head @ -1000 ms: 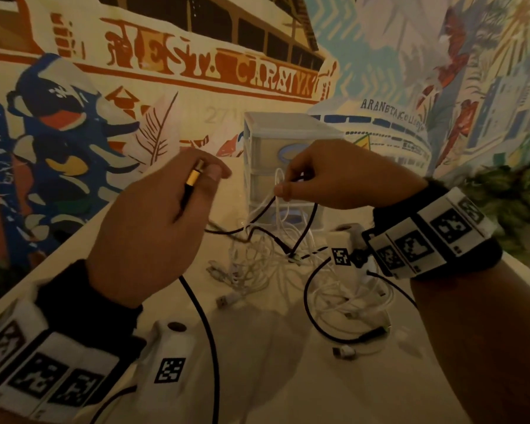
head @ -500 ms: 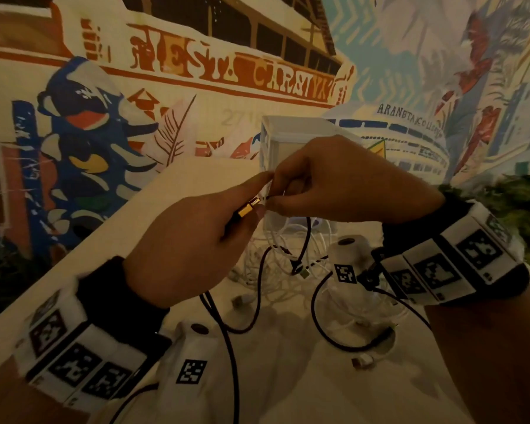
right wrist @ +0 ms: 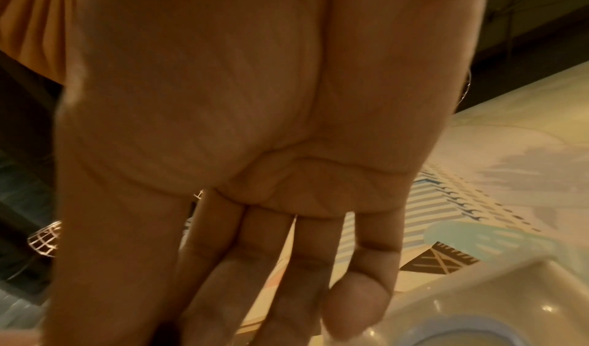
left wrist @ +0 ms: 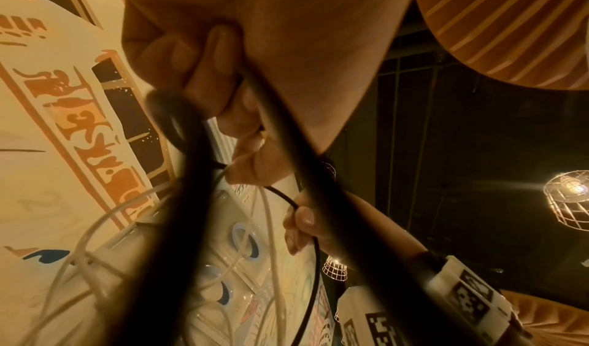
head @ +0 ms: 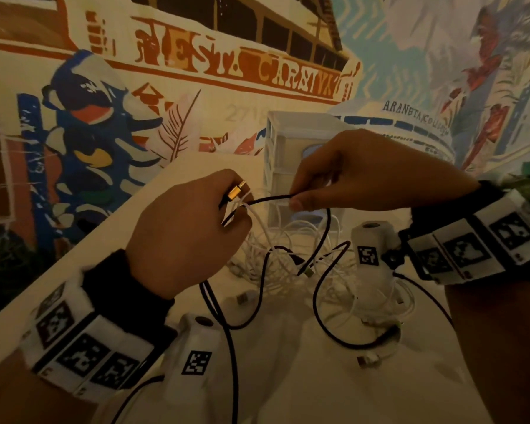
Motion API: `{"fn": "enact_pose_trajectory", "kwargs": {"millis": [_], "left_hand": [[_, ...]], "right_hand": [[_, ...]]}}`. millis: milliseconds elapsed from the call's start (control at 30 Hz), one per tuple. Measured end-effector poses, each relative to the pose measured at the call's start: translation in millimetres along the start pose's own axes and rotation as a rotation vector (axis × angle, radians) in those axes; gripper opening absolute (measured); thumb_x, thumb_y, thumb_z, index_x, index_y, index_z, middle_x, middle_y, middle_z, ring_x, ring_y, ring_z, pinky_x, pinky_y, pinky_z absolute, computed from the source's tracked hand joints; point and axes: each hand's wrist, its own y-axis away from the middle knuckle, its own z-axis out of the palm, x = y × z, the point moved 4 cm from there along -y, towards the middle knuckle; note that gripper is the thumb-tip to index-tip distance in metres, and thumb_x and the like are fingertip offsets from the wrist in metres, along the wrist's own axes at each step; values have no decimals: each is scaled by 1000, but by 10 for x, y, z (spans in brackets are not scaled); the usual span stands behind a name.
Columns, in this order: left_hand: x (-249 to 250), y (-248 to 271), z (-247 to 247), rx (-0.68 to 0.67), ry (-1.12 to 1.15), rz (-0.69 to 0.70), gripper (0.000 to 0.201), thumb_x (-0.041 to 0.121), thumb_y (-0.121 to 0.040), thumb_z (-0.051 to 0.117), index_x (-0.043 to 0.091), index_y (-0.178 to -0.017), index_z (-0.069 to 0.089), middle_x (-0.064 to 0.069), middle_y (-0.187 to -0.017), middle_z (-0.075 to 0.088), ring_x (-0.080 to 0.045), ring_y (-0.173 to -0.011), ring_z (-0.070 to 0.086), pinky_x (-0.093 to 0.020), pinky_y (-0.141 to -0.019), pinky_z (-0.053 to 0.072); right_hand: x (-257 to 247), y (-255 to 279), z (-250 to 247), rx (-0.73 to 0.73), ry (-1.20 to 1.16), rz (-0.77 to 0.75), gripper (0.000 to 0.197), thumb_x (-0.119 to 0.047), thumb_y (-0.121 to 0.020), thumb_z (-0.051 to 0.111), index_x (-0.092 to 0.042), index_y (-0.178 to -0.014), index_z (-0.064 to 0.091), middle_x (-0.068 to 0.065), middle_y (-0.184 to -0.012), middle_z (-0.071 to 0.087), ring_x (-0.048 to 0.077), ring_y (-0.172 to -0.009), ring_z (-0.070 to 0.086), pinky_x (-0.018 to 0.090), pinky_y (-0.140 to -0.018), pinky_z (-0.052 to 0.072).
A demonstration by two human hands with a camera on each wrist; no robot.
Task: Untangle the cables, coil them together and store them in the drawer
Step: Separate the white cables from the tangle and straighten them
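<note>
Black cable (head: 266, 199) pinched between both hands, left hand (head: 190, 234), right hand (head: 364, 172)

Painted mural (head: 172, 96) covers wall behind pale table (head: 288, 387): orange lettering, blue figure, buildings. Dim warm light. Caged bulb lamp (left wrist: 570, 195) glows against dark ceiling.

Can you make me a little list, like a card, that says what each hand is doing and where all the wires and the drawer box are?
left hand: grips the black cable near its gold plug
right hand: pinches the same black cable a little further along
black cable: stretched between both hands, the rest hangs in loops to the table
white cables: tangled pile on the table, one strand reaches the left hand
drawer box: white, behind the hands, drawers look closed
stored so far: nothing visible
</note>
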Motion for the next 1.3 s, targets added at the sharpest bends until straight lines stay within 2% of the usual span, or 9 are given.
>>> {"fn": "enact_pose_trajectory", "kwargs": {"millis": [100, 267, 333, 467, 700, 833, 967, 1167, 1300], "left_hand": [[-23, -1, -14, 6, 70, -6, 35, 39, -90, 56, 41, -124, 49, 8, -54, 45, -3, -52, 46, -16, -46, 25], [167, 40, -34, -24, 95, 143, 32, 39, -96, 53, 42, -128, 51, 55, -79, 41, 22, -69, 46, 0, -63, 35], [163, 32, -23, -37, 67, 133, 24, 48, -96, 48, 46, -120, 53, 49, -83, 46, 15, -75, 50, -10, -54, 38], [82, 22, -1, -41, 20, 104, 24, 60, -93, 41, 44, -105, 53, 7, -63, 56, -6, -69, 55, -21, -50, 38], [6, 39, 47, -111, -47, 50, 29, 62, -87, 44, 37, -89, 59, 6, -60, 52, -7, -57, 49, -22, -52, 37], [11, 40, 89, -160, -66, 45, 31, 59, -84, 44, 33, -89, 61, 2, -61, 52, -11, -56, 49, -26, -54, 40], [20, 42, 92, -163, -66, 24, 33, 58, -82, 41, 31, -87, 59, 3, -64, 52, -10, -58, 49, -27, -55, 40], [35, 31, 75, -160, -28, 21, 31, 56, -82, 46, 27, -77, 54, 0, -62, 51, -13, -56, 48, -29, -52, 37], [17, 22, 111, -168, 4, -30, 40, 57, -87, 37, 22, -74, 54, -4, -65, 56, -16, -60, 53, -34, -57, 43]], "right_hand": [[92, 32, -64, 24, -11, 67, 13, -46, -85, 74, -38, -95, 78, -24, -72, 72, -4, -70, 66, 7, -64, 43], [21, -45, 122, -81, 12, 61, 18, -40, -94, 67, -39, -112, 72, -16, -75, 73, 1, -72, 69, 18, -72, 53], [12, -57, 145, -84, -13, 56, 17, -35, -96, 65, -35, -112, 72, -15, -79, 74, 0, -75, 70, 20, -76, 54], [48, 9, 29, -60, -167, 35, 15, -29, -100, 61, -28, -112, 68, -11, -85, 77, 5, -82, 74, 21, -85, 55], [229, 82, -77, -47, -294, 124, 13, -23, -104, 52, -21, -116, 58, -4, -99, 79, 17, -93, 75, 33, -83, 51], [310, 70, -8, -67, -178, 181, 12, -30, -99, 60, -30, -111, 60, -10, -105, 76, 8, -97, 72, 43, -94, 55], [46, -17, 186, -125, -45, 50, 36, -39, -92, 69, -42, -125, 55, -17, -119, 68, -5, -110, 63, 34, -101, 53], [-165, -115, 322, -105, 98, -60, 22, -39, -102, 54, -34, -117, 68, -19, -93, 66, -3, -85, 60, 21, -76, 45], [-80, -120, 161, 55, 94, -83, 24, -33, -106, 46, -32, -112, 69, -25, -93, 56, -9, -92, 53, 8, -79, 35]]}}
